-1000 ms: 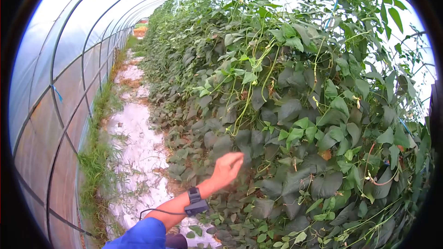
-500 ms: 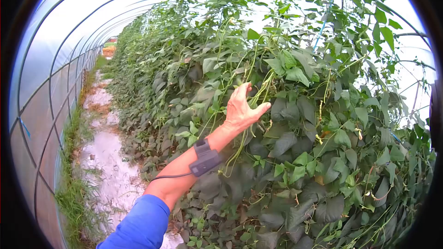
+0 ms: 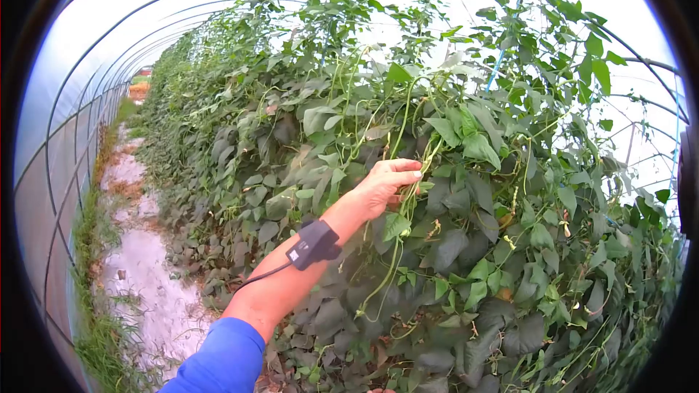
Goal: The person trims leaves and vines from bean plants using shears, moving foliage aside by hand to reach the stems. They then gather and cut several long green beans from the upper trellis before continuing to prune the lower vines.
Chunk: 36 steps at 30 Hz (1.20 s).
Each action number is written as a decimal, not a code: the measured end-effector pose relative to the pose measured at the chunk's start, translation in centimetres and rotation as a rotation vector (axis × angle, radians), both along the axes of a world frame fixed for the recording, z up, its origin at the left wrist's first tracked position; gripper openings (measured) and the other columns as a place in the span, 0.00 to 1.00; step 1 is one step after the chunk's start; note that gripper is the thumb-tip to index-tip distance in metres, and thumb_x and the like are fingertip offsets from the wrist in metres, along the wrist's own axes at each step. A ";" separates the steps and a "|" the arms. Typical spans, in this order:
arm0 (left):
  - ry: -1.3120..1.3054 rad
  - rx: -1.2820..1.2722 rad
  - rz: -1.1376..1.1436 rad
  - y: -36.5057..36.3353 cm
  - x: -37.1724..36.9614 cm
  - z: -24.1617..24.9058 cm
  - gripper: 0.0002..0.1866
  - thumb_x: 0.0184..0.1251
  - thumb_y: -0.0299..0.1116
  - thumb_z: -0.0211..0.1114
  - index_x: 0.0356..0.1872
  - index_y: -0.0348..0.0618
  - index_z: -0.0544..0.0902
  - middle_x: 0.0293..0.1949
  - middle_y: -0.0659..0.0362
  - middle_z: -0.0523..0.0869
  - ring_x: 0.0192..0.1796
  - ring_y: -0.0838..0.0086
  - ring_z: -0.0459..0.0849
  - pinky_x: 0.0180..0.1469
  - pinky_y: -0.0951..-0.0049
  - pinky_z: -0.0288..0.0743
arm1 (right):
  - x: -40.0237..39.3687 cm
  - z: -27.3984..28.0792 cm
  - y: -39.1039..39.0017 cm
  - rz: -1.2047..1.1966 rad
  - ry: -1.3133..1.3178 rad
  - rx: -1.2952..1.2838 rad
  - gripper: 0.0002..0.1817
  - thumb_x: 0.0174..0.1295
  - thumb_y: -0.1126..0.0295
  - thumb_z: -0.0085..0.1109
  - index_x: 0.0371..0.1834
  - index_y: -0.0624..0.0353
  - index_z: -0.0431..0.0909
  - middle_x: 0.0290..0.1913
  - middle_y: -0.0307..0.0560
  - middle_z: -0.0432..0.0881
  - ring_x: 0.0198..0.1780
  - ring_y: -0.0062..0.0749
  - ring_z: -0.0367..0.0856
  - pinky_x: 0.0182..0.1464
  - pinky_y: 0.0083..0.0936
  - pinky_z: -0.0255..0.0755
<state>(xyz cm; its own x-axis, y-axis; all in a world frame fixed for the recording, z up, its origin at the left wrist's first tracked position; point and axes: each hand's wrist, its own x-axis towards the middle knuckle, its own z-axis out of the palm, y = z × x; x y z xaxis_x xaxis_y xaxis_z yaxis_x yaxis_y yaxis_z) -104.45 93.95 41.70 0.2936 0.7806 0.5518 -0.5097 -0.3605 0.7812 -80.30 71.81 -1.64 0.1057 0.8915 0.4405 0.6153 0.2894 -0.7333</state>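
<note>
My left hand (image 3: 393, 183) reaches up from the lower left into a wall of climbing bean plants. Its fingers are bent around a bunch of thin, long green beans (image 3: 394, 269), thumb and fingertips closing together. The beans hang past the hand, and one curls at its lower tip. Broad green leaves (image 3: 480, 147) surround the hand on the right. A dark device with a cable (image 3: 314, 245) is strapped to my left forearm, above a blue sleeve (image 3: 222, 358). Only a sliver of skin, apparently my right hand (image 3: 380, 391), shows at the bottom edge; its fingers are mostly hidden.
Dense bean foliage (image 3: 240, 138) runs back along the tunnel greenhouse. On the left lies a pale ground path (image 3: 149, 269) edged with grass (image 3: 95, 306), beside the plastic-covered wall (image 3: 62, 131). Metal hoops arch overhead, and a blue string (image 3: 496, 69) hangs among the vines.
My left hand has gone from spread, with the thumb apart, to closed around the beans. The view has shifted slightly, and a bit of skin now shows at the bottom edge.
</note>
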 end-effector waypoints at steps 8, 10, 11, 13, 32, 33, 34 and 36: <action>0.072 -0.044 -0.377 1.8 0.4 0.8 0.22 0.71 0.52 0.55 0.54 0.46 0.78 0.22 0.66 0.78 0.41 0.75 0.78 0.41 0.67 0.75 | -1.7 8.0 1.8 0.044 -0.006 0.102 0.18 0.58 0.56 0.67 0.35 0.63 0.82 0.25 0.56 0.79 0.25 0.46 0.77 0.30 0.36 0.70; 0.128 -0.044 -0.343 2.3 0.6 0.7 0.22 0.71 0.53 0.55 0.53 0.47 0.79 0.19 0.66 0.76 0.44 0.73 0.77 0.42 0.64 0.76 | -1.2 8.3 2.4 0.051 -0.058 0.104 0.17 0.58 0.57 0.67 0.35 0.63 0.82 0.26 0.56 0.80 0.26 0.46 0.78 0.31 0.36 0.70; 0.117 -0.077 -0.365 2.3 0.7 0.7 0.23 0.71 0.52 0.55 0.54 0.46 0.78 0.19 0.66 0.76 0.44 0.73 0.77 0.42 0.62 0.76 | -0.2 6.7 3.9 0.053 -0.051 0.099 0.17 0.58 0.58 0.67 0.34 0.64 0.82 0.26 0.56 0.81 0.26 0.46 0.78 0.32 0.35 0.71; 0.105 -0.114 -0.409 3.4 0.7 0.3 0.23 0.70 0.51 0.57 0.55 0.45 0.78 0.19 0.66 0.76 0.44 0.72 0.78 0.44 0.55 0.77 | -0.1 8.8 5.5 0.088 -0.006 0.158 0.18 0.59 0.56 0.65 0.32 0.64 0.81 0.24 0.54 0.80 0.24 0.42 0.77 0.30 0.35 0.70; 0.121 0.129 -0.311 5.1 -0.7 -2.0 0.10 0.61 0.35 0.69 0.35 0.38 0.81 0.29 0.57 0.83 0.33 0.71 0.82 0.40 0.70 0.75 | -2.3 42.2 19.6 0.204 -0.406 0.080 0.32 0.62 0.43 0.59 0.19 0.64 0.67 0.18 0.35 0.62 0.23 0.20 0.57 0.24 0.27 0.54; 0.134 0.112 -0.308 5.1 -0.8 -2.1 0.11 0.61 0.35 0.69 0.34 0.38 0.81 0.28 0.58 0.83 0.33 0.73 0.82 0.39 0.71 0.76 | -2.6 42.6 19.8 0.239 -0.391 0.043 0.31 0.62 0.43 0.59 0.19 0.63 0.69 0.18 0.34 0.63 0.23 0.19 0.58 0.24 0.25 0.53; 0.130 0.113 -0.303 5.1 -0.9 -2.3 0.11 0.61 0.35 0.69 0.34 0.38 0.81 0.28 0.58 0.83 0.33 0.73 0.82 0.39 0.71 0.76 | -2.8 42.7 19.9 0.274 -0.375 0.006 0.30 0.61 0.43 0.59 0.20 0.62 0.70 0.19 0.32 0.64 0.23 0.18 0.58 0.24 0.24 0.53; 0.143 0.107 -0.275 4.5 -0.9 -2.4 0.11 0.61 0.36 0.69 0.34 0.37 0.81 0.27 0.59 0.83 0.32 0.74 0.82 0.37 0.72 0.75 | -2.6 42.9 20.8 0.286 -0.373 0.002 0.30 0.61 0.42 0.59 0.21 0.61 0.71 0.19 0.32 0.64 0.23 0.18 0.59 0.24 0.23 0.54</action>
<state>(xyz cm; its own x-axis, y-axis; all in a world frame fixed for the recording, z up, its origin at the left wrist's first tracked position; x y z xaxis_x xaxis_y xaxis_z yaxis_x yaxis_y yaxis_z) -105.37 98.49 39.26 0.5660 0.6008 0.5644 -0.4869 -0.3088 0.8170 -82.86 92.60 41.22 -0.3102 0.8606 0.4039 0.7317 0.4874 -0.4766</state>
